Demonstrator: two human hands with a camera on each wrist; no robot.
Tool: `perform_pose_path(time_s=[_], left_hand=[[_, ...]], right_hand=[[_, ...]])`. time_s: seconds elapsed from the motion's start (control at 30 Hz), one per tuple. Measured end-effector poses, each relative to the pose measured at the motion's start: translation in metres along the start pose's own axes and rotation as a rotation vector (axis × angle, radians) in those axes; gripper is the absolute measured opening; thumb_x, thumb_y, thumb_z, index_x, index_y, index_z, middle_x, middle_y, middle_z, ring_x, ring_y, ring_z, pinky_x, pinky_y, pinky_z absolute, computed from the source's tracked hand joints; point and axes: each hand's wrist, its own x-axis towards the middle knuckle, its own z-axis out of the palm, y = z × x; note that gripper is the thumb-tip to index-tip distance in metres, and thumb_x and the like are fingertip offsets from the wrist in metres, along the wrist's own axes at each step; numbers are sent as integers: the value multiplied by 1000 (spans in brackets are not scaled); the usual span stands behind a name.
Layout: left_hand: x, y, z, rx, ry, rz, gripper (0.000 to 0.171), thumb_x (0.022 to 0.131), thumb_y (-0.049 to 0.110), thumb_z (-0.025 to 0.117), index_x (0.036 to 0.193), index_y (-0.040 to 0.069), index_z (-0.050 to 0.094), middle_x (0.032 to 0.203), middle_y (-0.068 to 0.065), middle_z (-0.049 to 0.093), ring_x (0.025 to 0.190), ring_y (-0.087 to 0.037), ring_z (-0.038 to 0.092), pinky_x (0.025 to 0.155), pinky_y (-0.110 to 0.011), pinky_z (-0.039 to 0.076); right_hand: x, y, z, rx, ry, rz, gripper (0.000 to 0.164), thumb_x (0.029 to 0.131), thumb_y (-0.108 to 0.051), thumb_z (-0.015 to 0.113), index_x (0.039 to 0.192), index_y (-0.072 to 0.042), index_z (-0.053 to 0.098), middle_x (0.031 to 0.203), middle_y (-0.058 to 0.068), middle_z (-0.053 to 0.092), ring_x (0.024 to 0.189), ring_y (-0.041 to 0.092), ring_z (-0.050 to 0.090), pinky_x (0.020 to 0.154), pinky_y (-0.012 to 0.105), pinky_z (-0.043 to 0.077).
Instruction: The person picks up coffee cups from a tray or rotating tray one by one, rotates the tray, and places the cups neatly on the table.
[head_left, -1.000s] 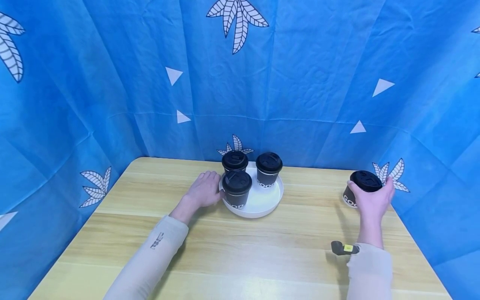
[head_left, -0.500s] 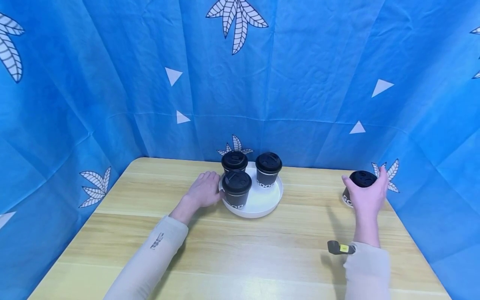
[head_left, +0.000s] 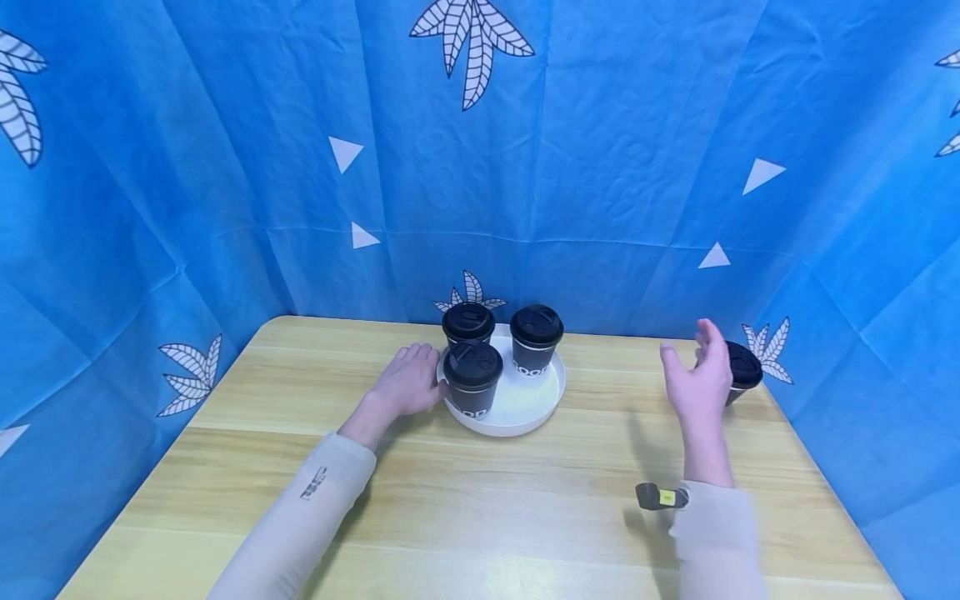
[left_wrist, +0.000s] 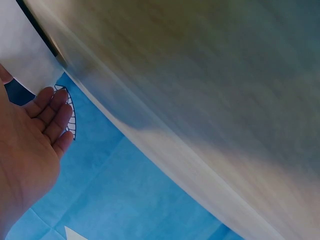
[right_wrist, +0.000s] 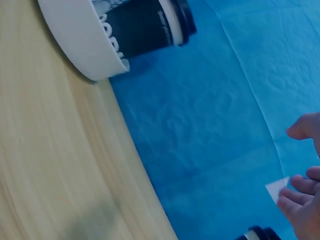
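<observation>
A round white tray (head_left: 528, 412) stands on the table with three black lidded coffee cups on it: a front cup (head_left: 474, 379), a back left cup (head_left: 468, 323) and a right cup (head_left: 537, 340). My left hand (head_left: 405, 382) holds the tray at its left side; in the left wrist view its bent fingers (left_wrist: 52, 112) meet the white wall. At the table's right, my right hand (head_left: 699, 379) is raised with thumb and fingers spread, nothing between them. Just right of it stands another coffee cup (head_left: 744, 371), partly hidden behind the hand.
The light wooden table (head_left: 465, 517) reaches back to a blue curtain (head_left: 622, 167) with white leaf prints. That curtain also closes in both sides. A dark device with a yellow label (head_left: 662, 497) sits at the right wrist.
My right hand has let go of the coffee cup at the right and moved left, its fingers spreading. That cup remains upright on the table. The left hand and tray have not moved.
</observation>
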Motion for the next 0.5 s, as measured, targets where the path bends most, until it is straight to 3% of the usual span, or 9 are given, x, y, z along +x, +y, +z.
perform_pose_path(time_s=[0.2, 0.5], left_hand=[[0, 0, 0, 0, -3, -1, 43, 93, 38, 61, 115, 1, 58, 105, -11, 56, 101, -30, 49, 97, -46, 43], [-1, 0, -1, 4, 0, -1, 44, 93, 38, 62, 116, 1, 58, 106, -11, 57, 100, -30, 50, 96, -46, 44]], right_hand=[[-4, 2, 20, 43, -81, -24, 66, 94, -11, 70, 153, -1, 41, 155, 15, 48, 138, 32, 52, 116, 44, 43], [-16, 0, 38, -33, -251, 42, 63, 100, -18, 64, 155, -3, 38, 156, 19, 44, 134, 39, 56, 112, 48, 47]])
